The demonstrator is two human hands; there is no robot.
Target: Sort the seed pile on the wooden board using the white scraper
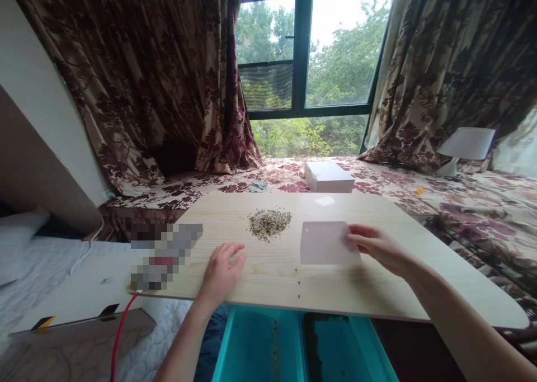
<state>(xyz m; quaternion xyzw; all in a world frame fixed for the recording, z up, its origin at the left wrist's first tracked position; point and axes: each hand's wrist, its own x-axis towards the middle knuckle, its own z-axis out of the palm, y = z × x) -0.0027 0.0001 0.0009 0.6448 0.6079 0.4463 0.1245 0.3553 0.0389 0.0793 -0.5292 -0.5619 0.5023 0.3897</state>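
Observation:
My right hand point(373, 245) pinches the right edge of a thin, pale rectangular plastic scraper point(323, 243) with a small hole in one corner, held just over or against the wooden tabletop point(268, 278). A heap of small green beans that look like mung beans, mixed with whitish grains point(269, 224), lies left of the scraper, apart from it. Near the heap's lower left, my left hand point(224, 271) is at the tabletop, loosely bent, thumb apart from the fingers, with nothing visible in it. A few loose beans point(298, 282) lie close to the front edge.
Below the front edge sits a turquoise bin point(262, 343) with two compartments and dark grains stuck inside. A blurred-out item point(168, 259) with a red cable point(119, 331) is at the left. Behind are a white box point(329, 175), a grey-green cloth point(259, 186) and a lamp point(467, 142).

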